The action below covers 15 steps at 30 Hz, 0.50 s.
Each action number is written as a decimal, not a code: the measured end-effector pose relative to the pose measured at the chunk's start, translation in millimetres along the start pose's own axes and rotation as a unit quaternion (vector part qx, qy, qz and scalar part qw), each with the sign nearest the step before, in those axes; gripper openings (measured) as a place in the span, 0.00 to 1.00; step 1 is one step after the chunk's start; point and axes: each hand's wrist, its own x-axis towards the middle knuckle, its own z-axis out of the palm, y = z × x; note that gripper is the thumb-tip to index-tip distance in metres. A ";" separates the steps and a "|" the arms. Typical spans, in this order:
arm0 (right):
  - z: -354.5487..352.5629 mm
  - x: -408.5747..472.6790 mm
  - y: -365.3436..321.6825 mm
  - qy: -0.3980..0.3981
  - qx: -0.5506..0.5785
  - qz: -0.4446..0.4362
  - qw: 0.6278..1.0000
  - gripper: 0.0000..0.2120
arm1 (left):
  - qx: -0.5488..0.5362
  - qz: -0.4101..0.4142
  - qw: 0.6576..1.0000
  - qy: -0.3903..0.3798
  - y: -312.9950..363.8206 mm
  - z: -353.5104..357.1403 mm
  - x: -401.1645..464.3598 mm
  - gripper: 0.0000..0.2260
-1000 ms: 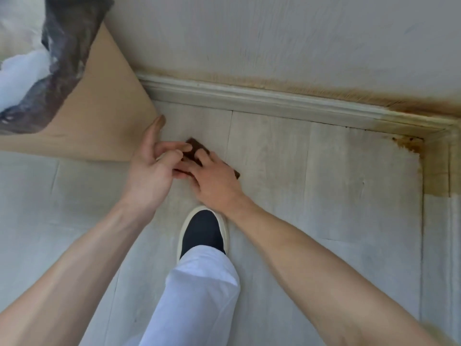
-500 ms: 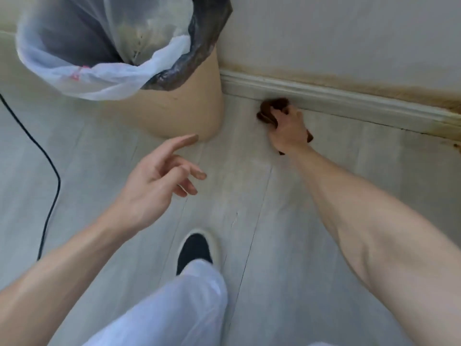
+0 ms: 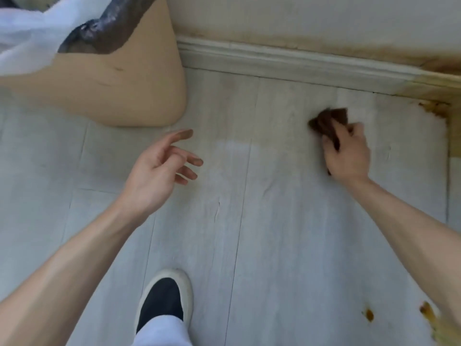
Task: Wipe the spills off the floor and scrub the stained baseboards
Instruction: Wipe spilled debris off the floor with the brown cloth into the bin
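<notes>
My right hand (image 3: pixel 349 153) grips a dark brown cloth (image 3: pixel 329 121) against the pale plank floor (image 3: pixel 274 221), a little short of the white baseboard (image 3: pixel 287 62). The baseboard runs along the far wall and turns yellow-brown with stains (image 3: pixel 429 83) toward the right corner. A brown crusty spill (image 3: pixel 435 107) sits on the floor in that corner. Orange-brown drips (image 3: pixel 368 314) lie on the floor at the lower right. My left hand (image 3: pixel 159 171) hovers over the floor with fingers spread and holds nothing.
A tan waste bin (image 3: pixel 124 86) with a clear and dark liner (image 3: pixel 104 33) stands at the upper left against the wall. My foot in a black slip-on shoe (image 3: pixel 164 300) is planted at the bottom centre. A stained wall band (image 3: pixel 349 48) runs above the baseboard.
My right hand has carried the cloth from the baseboard beside the bin rightward and onto the floor. My left hand let go of the cloth a second ago and stays apart, open.
</notes>
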 end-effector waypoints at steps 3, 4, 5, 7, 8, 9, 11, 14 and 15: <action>44.7 13.9 -86.2 0.037 -0.009 0.072 0.997 0.26 | -0.042 -0.005 0.999 0.031 -10.8 -14.0 -11.6 0.22; 64.8 3.1 -124.3 0.025 -0.005 0.032 0.999 0.26 | -0.046 -0.004 0.998 0.038 -13.0 -18.8 -16.8 0.22; 83.2 -12.8 -160.1 0.001 0.004 -0.031 0.999 0.26 | -0.049 0.004 0.998 0.040 -12.6 -21.2 -19.7 0.22; 116.0 -72.3 -222.2 -0.098 0.019 -0.203 0.974 0.24 | -0.057 0.025 0.997 0.045 -12.5 -30.6 -29.5 0.22; 122.9 -106.4 -237.5 -0.155 0.011 -0.291 0.944 0.23 | -0.062 0.035 0.997 0.042 -10.4 -33.6 -30.9 0.22; 123.5 -139.1 -241.4 -0.201 -0.002 -0.369 0.907 0.24 | -0.063 0.041 0.996 0.039 -7.7 -36.9 -31.6 0.22; 112.3 -184.2 -214.4 -0.267 -0.011 -0.465 0.844 0.28 | -0.055 0.048 0.996 0.044 -1.9 -42.8 -29.6 0.22; 83.7 -204.7 -132.3 -0.281 -0.034 -0.491 0.824 0.30 | -0.028 0.052 0.998 0.024 6.6 -33.9 -14.1 0.21; 71.2 -203.4 -107.4 -0.280 -0.043 -0.492 0.823 0.29 | -0.016 0.056 0.998 0.010 9.9 -28.6 -10.1 0.21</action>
